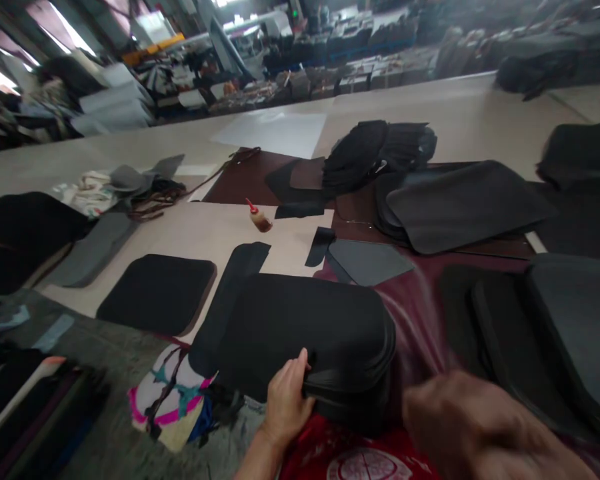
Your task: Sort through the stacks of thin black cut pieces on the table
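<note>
A thick stack of black panels with rounded corners [305, 320] lies at the table's near edge. My left hand [290, 393] is closed on the stack's near edge, with fingertips on the top panel and the thumb lower down. To the right, my right hand [480, 427] is smeared by motion in front of the dark red sheet [420, 313]. It looks curled, but its fingers are too blurred to show what they hold, if anything. A long black strip [237, 267] runs along the stack's left side.
A small bottle with a red nozzle [261, 221] lies beyond the stack. Another black panel [157, 290] rests to the left. Grey-black panels [470, 207] and a black bundle [380, 153] are farther back. More dark pieces [575, 320] lie right. Colourful cloth [175, 393] hangs below the edge.
</note>
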The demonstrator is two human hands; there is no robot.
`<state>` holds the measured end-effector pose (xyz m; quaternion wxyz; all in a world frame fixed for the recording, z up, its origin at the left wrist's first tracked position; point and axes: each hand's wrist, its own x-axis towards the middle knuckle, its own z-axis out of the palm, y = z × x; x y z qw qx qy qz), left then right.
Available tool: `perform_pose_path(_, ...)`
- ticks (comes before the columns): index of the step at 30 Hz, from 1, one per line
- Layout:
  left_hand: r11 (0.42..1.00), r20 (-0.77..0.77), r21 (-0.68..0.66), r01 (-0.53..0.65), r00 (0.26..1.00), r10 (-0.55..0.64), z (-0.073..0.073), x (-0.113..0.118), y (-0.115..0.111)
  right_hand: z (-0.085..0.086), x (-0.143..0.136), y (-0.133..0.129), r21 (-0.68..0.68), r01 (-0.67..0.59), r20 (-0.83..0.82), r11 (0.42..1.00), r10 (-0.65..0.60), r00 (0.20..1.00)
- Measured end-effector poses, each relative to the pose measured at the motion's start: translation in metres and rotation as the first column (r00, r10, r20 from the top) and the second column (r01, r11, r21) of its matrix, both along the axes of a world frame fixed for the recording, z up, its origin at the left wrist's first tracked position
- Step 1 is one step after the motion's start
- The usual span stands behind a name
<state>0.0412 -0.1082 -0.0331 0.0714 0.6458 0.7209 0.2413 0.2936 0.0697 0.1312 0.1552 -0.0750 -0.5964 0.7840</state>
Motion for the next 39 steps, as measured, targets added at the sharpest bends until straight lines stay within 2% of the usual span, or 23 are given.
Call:
perform_pose_path(2,1.000,-0.021,0.002,-0.002,1.000,0.002,-0.001,0.001,-0.002,-0.031,0.001,0.018,0.086,0.202,0.254,0.976,-0.218,0.942)
perform_pose_path(3,1.000,-0.042,0.006,-0.002,0.999,0.002,-0.001,0.001,-0.003,-0.047,0.002,0.025,0.169,0.228,0.316,0.959,-0.271,0.909)
perform_pose_path(6,0.998,-0.100,0.023,0.055,0.994,-0.053,0.005,0.000,-0.003,-0.088,0.006,0.034,0.263,0.184,0.354,0.947,-0.272,0.895)
perform_pose_path(9,0.990,-0.144,0.027,0.136,0.981,-0.131,0.018,-0.001,0.002,-0.104,0.007,0.032,0.267,0.111,0.360,0.957,-0.206,0.910)
perform_pose_path(13,0.971,-0.211,0.076,0.226,0.955,-0.206,0.033,-0.003,0.011,-0.103,0.007,0.031,0.307,0.017,0.363,0.952,-0.133,0.922)
perform_pose_path(16,0.967,-0.200,0.100,0.233,0.957,-0.210,0.037,-0.003,0.012,-0.102,0.008,0.036,0.304,-0.022,0.371,0.952,-0.097,0.924)
perform_pose_path(24,0.976,-0.166,0.076,0.206,0.968,-0.191,0.040,-0.002,0.013,-0.101,0.005,0.046,0.278,-0.113,0.337,0.954,0.013,0.941)
perform_pose_path(31,0.978,-0.159,0.032,0.208,0.967,-0.200,0.042,-0.003,0.014,-0.095,0.001,0.051,0.388,-0.242,0.354,0.890,0.098,0.930)
perform_pose_path(39,0.961,-0.179,0.012,0.276,0.946,-0.270,0.038,-0.007,0.018,-0.104,-0.003,0.061,0.282,-0.293,0.364,0.914,0.181,0.914)
